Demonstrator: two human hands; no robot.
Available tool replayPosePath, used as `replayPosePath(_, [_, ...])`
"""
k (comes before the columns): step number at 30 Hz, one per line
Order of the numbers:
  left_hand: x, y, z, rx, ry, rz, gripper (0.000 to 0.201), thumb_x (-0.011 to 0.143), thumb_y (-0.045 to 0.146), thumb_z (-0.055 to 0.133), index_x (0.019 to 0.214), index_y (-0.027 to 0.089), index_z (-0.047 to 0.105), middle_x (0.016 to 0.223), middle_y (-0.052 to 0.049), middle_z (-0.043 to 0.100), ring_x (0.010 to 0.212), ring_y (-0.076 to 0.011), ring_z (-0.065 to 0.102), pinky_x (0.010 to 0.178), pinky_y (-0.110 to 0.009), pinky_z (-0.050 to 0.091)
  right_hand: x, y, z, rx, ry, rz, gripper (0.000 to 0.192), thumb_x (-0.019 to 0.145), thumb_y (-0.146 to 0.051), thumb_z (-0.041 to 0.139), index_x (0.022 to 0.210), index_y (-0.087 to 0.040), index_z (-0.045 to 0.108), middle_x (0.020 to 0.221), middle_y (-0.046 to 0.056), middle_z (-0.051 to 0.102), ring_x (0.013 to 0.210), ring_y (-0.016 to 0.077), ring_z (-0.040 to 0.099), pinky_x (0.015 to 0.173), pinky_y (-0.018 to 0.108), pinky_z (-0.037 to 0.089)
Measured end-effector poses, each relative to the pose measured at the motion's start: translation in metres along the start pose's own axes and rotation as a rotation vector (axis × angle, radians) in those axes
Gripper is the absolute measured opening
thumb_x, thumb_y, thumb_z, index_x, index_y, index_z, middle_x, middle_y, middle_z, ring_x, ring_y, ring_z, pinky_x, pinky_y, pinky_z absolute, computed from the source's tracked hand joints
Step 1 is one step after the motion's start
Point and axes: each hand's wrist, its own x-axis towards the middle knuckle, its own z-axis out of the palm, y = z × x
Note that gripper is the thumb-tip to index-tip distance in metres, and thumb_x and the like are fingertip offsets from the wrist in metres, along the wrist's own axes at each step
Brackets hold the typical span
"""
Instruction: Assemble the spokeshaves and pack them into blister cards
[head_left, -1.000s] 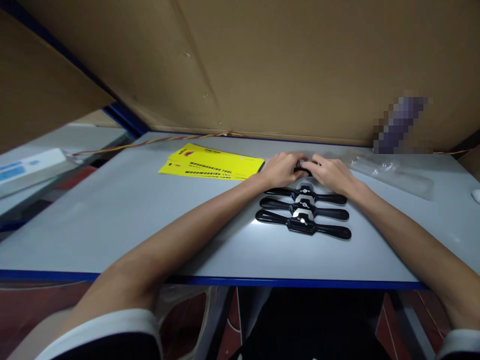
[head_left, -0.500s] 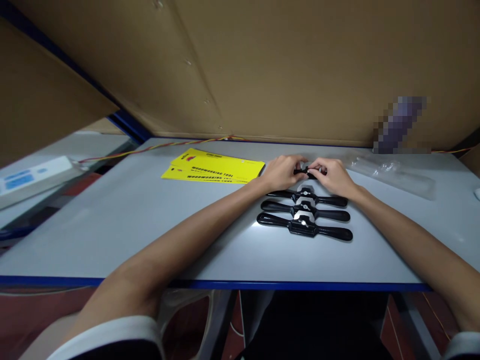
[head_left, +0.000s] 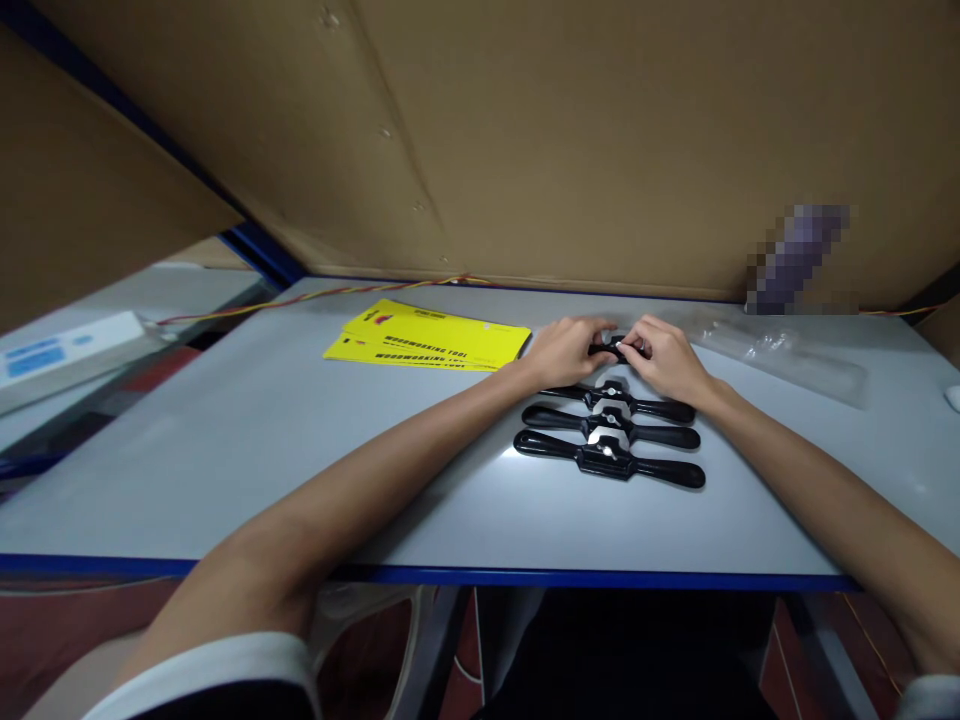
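At the far side of the table, my left hand is closed around one side of a black spokeshave, which is largely covered by my fingers. The fingertips of my right hand are pinched at a small bright part in the middle of that same tool. What exactly this part is, I cannot make out. Nearer to me, three more black spokeshaves lie in a row; the closest spokeshave shows a silvery plate and a small screw at its centre. My left wrist passes over the end of the farthest in the row.
Yellow cards printed "WOODWORKING TOOL" lie stacked left of my hands. Clear plastic bags are at the right. A red-and-yellow wire runs along the back edge, below a brown board. A white box sits far left.
Both hands stay at the far spokeshave, with only a small shift of my right fingers at its middle. The view has tilted slightly; the row of spokeshaves looks unmoved.
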Motion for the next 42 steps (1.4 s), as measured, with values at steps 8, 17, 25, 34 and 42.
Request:
replayPosePath(8, [0.0, 0.0, 0.0, 0.006, 0.004, 0.0, 0.052, 0.097, 0.037, 0.066, 0.147, 0.025, 0.064, 0.125, -0.006, 0.078, 0.113, -0.0295, 0.074, 0.094, -0.035, 0.056, 0.002, -0.007, -0.002, -0.136, -0.07, 0.015, 0.012, 0.1, -0.026, 0.051, 0.088, -0.024, 0.055, 0.091, 0.007, 0.065, 0.079, 0.0231, 0.057, 0.074, 0.034, 0.04])
replayPosePath(17, [0.0, -0.002, 0.001, 0.024, 0.011, 0.01, 0.052, 0.097, 0.037, 0.063, 0.148, 0.026, 0.064, 0.126, -0.007, 0.078, 0.116, -0.0305, 0.073, 0.093, -0.036, 0.056, 0.008, -0.013, 0.001, -0.216, -0.118, 0.1, 0.019, 0.096, -0.024, 0.054, 0.078, -0.024, 0.058, 0.081, 0.005, 0.07, 0.073, 0.0221, 0.057, 0.067, 0.034, 0.032])
replayPosePath(25, [0.0, -0.002, 0.0, 0.042, 0.009, 0.01, 0.04, 0.097, 0.038, 0.063, 0.133, 0.023, 0.071, 0.122, -0.008, 0.078, 0.111, -0.0313, 0.074, 0.088, -0.036, 0.055, 0.006, -0.014, -0.002, -0.065, -0.075, 0.076, 0.022, 0.093, -0.027, 0.058, 0.11, -0.024, 0.071, 0.086, 0.002, 0.07, 0.075, 0.0214, 0.059, 0.07, 0.032, 0.039])
replayPosePath(34, [-0.001, -0.001, 0.001, -0.045, 0.034, -0.008, 0.048, 0.094, 0.037, 0.069, 0.14, 0.026, 0.061, 0.117, -0.003, 0.078, 0.102, -0.0268, 0.074, 0.081, -0.034, 0.052, 0.008, 0.0, -0.001, 0.068, -0.011, 0.069, 0.022, 0.096, -0.028, 0.057, 0.101, -0.02, 0.077, 0.087, 0.005, 0.073, 0.073, 0.0198, 0.059, 0.074, 0.033, 0.045])
replayPosePath(42, [0.0, -0.005, 0.002, -0.068, 0.047, -0.005, 0.033, 0.092, 0.038, 0.07, 0.122, 0.024, 0.07, 0.113, -0.004, 0.078, 0.099, -0.0262, 0.074, 0.081, -0.033, 0.051, 0.007, 0.001, -0.001, 0.09, 0.012, 0.115, 0.011, 0.089, -0.027, 0.063, 0.087, -0.02, 0.072, 0.07, 0.0, 0.066, 0.064, 0.0168, 0.053, 0.067, 0.031, 0.041])
